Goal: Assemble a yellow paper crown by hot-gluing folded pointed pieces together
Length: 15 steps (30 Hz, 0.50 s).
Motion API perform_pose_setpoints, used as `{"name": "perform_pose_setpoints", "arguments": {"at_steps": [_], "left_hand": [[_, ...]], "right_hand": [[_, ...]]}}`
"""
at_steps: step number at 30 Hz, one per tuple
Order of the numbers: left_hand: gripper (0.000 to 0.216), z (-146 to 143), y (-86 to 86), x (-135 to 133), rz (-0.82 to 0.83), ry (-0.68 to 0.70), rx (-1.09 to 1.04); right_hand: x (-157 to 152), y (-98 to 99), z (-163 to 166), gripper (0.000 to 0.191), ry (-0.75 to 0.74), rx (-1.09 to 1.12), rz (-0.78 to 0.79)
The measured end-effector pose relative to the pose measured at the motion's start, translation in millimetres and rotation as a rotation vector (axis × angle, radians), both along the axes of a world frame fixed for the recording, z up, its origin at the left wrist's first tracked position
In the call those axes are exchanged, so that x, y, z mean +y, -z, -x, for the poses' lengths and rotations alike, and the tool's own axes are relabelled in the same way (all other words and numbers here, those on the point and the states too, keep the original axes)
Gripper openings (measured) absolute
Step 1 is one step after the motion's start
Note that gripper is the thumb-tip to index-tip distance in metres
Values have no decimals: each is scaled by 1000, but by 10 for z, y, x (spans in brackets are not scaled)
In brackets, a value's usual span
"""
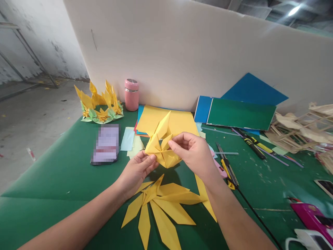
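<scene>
Above the green table I hold a folded yellow paper piece with pointed petals, shaped like a ring or crown. My left hand pinches its left lower edge between thumb and fingers. On its right side, my right hand has thumb and forefinger closed on a small upright petal; the other fingers curl behind. Below both hands lies a fan of folded yellow paper petals, several of them overlapping. A yellow paper strip is partly covered by my right forearm.
At the back left stand a finished-looking yellow paper crown and a pink flask. A phone lies left. Yellow sheets are stacked behind my hands. Right are a utility knife, pliers, a wooden stick model and a cable.
</scene>
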State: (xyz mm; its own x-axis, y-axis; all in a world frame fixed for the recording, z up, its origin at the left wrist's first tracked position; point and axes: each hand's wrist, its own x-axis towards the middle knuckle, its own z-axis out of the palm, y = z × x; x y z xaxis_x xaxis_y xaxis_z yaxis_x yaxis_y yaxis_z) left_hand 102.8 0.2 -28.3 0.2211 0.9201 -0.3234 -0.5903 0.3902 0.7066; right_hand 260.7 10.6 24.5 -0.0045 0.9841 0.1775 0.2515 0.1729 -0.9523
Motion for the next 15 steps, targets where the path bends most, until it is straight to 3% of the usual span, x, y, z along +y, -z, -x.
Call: {"name": "perform_pose_setpoints", "arguments": {"at_steps": [6,15], "left_hand": [[21,-3,-3,-7,-8,2,-9],[24,-13,11,-12,-32,-14,-16]], "right_hand": [[10,-9,-8,26,-33,31,26],[-8,3,21,21,-73,-164,20]]}}
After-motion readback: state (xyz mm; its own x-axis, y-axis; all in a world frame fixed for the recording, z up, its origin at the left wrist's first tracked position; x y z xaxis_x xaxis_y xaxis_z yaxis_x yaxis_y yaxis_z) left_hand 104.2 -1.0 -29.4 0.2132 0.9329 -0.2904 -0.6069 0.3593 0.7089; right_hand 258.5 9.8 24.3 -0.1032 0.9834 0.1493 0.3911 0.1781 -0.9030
